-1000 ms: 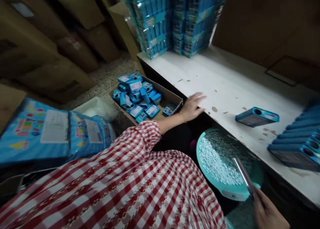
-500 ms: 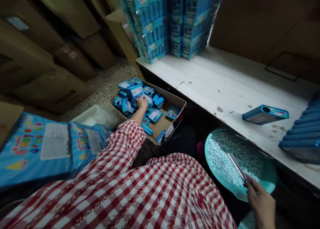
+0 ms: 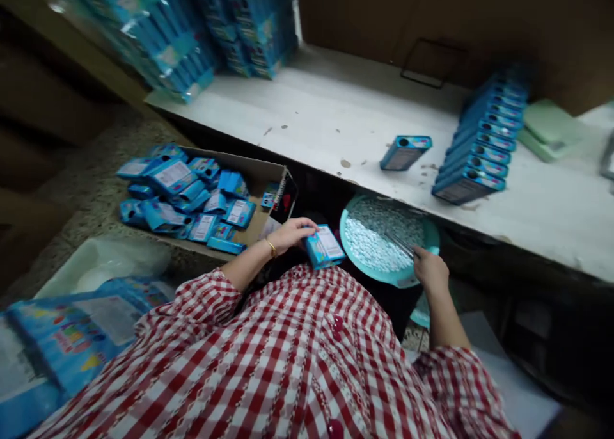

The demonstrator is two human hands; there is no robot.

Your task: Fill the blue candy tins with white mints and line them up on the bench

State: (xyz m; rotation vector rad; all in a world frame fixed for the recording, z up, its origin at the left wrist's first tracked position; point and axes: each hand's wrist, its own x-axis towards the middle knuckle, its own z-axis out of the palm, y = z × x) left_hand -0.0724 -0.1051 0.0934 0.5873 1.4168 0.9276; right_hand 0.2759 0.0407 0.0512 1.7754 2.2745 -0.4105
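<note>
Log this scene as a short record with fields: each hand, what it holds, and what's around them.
Left hand: grip shut on a small blue cardboard box, near the lap.
Right hand: grip shut on a thin silvery metal strip, tip over the pellets.
Basin: round teal plastic basin of small white pellets, under the table edge.
Floor carton: open brown cardboard carton holding loose blue boxes.
Table: white worktable with one lone blue box and a row of blue boxes.
</note>
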